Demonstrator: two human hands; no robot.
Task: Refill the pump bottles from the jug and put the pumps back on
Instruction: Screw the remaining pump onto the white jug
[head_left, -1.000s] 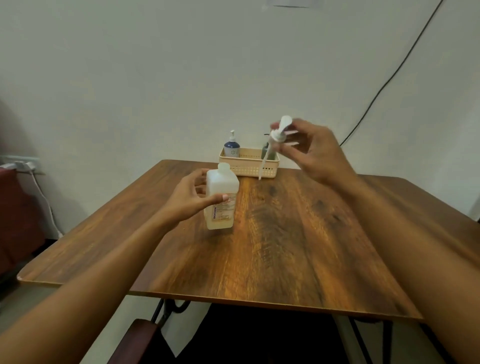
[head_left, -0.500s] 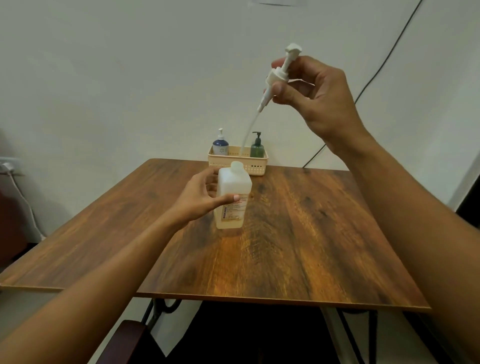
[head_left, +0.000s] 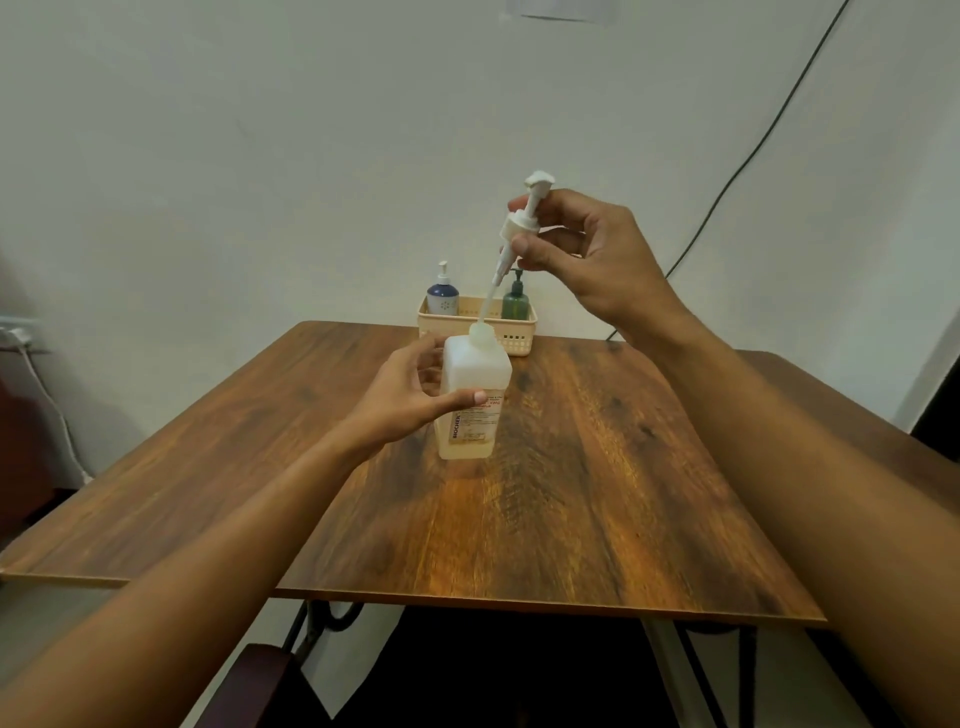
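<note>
The bottle (head_left: 470, 400) stands upright near the centre of the tabletop (head_left: 597, 493). The left hand (head_left: 405, 400) grips it from the 9 o'clock side: the fingers (head_left: 434, 371) curl round the far face and the thumb lies across the label. The right hand (head_left: 587, 254) holds the pump (head_left: 519, 223) above the bottle, pinching its collar between thumb and curled fingers. The pump is tilted, with its head toward 1 o'clock. The tip of its tube (head_left: 488, 299) is at the open neck and appears just entered; how deep it reaches cannot be told. The collar is well apart from the neck, so the pump is not yet seated or screwed down. Pale liquid shows in the lower part of the bottle; the exact level cannot be read. At 12 o'clock, at the far edge, a basket (head_left: 514, 340) holds a blue bottle (head_left: 442, 299) and a green bottle (head_left: 515, 304), both with pumps fitted. No jug is in view. Judgement: filling of this bottle is probably done. Remaining for it: lower the tube fully, seat the collar and tighten it. Whether the basket bottles need refilling cannot be told.
</note>
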